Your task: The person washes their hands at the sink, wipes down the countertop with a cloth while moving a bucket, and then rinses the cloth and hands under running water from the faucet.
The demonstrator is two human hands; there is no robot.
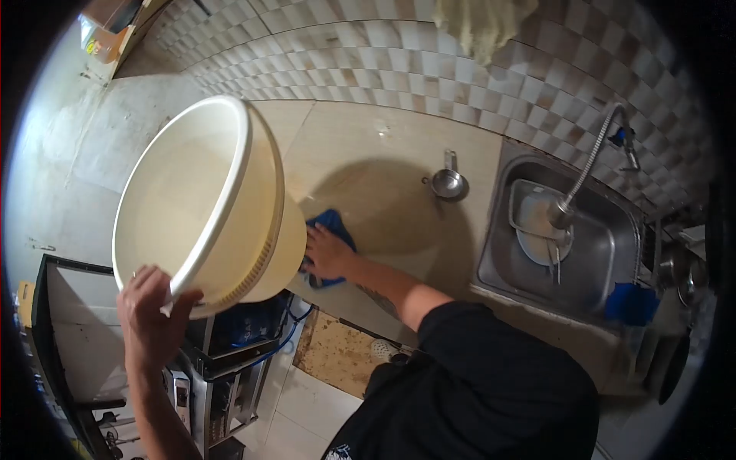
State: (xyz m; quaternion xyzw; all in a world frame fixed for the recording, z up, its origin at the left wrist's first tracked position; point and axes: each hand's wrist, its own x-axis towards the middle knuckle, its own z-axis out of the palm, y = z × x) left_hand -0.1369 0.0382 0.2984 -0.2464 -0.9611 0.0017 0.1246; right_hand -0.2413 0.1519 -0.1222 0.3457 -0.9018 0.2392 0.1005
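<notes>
My left hand (153, 310) grips the white rim of a large cream basin (184, 184), which is tilted up at the left, with a second ribbed-edge basin nested against it. Beside the basins' base, my right hand (328, 253) presses a blue cloth (331, 222) flat on the pale counter (399, 138). The fingers of that hand lie spread on the cloth, and part of the cloth is hidden beneath them. A small metal measuring cup (447, 184) stands on the counter to the right of the cloth.
The steel sink (598, 257) at the right holds a tray and dishes (540, 226) under a flexible faucet (594, 165). A blue cloth (631, 303) hangs at its front edge. A metal rack (203, 383) stands below left, and a tiled wall (383, 69) runs behind the counter.
</notes>
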